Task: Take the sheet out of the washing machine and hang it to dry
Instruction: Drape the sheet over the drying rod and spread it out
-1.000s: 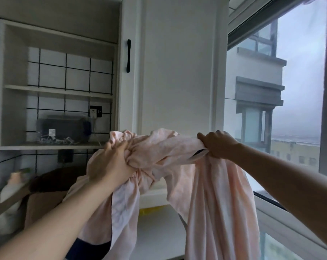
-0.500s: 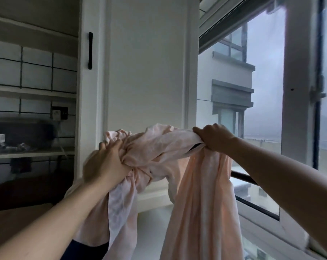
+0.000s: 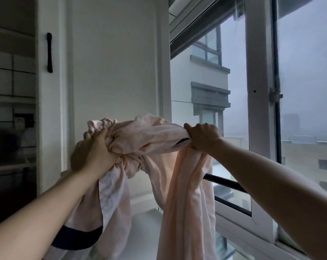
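A pale pink sheet (image 3: 147,136) is bunched up and held at chest height in front of a white wall panel. My left hand (image 3: 92,151) grips a crumpled wad of it on the left. My right hand (image 3: 203,136) grips a gathered fold on the right, and a long length of cloth hangs straight down from that hand. A dark band shows on the sheet's lower left edge (image 3: 78,237). Behind the hanging cloth a dark horizontal rail (image 3: 224,182) runs along the window.
A large window (image 3: 260,109) with a white frame fills the right side, with buildings outside. A white cabinet door with a black handle (image 3: 49,52) stands at the left, and tiled shelves (image 3: 10,98) lie beyond it. A white ledge (image 3: 144,218) runs below.
The view has swung right, toward the window, so the shelves slid off to the left. Both hands keep the same grip on the sheet and have drifted right with it.
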`<action>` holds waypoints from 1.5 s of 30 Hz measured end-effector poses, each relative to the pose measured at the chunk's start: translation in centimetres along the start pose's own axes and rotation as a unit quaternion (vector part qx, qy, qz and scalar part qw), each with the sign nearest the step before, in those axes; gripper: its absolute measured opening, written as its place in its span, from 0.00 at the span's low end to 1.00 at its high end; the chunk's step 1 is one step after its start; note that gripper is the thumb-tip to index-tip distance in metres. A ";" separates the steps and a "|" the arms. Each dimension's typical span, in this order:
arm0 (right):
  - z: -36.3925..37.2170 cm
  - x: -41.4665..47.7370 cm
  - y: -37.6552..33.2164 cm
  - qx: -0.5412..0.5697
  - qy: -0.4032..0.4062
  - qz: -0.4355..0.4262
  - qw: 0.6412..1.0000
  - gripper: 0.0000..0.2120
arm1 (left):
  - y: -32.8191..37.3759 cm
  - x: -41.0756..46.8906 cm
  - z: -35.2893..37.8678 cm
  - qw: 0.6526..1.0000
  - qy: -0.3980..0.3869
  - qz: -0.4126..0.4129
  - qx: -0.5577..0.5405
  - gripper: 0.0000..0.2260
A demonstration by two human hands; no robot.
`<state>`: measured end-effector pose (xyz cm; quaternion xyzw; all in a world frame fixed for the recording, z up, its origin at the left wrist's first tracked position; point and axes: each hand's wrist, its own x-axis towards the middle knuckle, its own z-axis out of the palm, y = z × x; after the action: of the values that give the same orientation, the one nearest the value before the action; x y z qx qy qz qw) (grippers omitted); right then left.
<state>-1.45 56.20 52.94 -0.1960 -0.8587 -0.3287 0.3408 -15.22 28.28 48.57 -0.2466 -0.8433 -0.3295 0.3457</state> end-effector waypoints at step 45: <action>-4.1 -2.1 11.0 -0.032 -0.071 0.046 0.996 0.14 | 10.5 0.7 2.3 0.994 0.001 0.061 -0.089 0.34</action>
<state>7.98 60.87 58.45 -0.2689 -0.8598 -0.3248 0.2879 -9.91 37.03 51.87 -0.3272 -0.7938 -0.3813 0.3426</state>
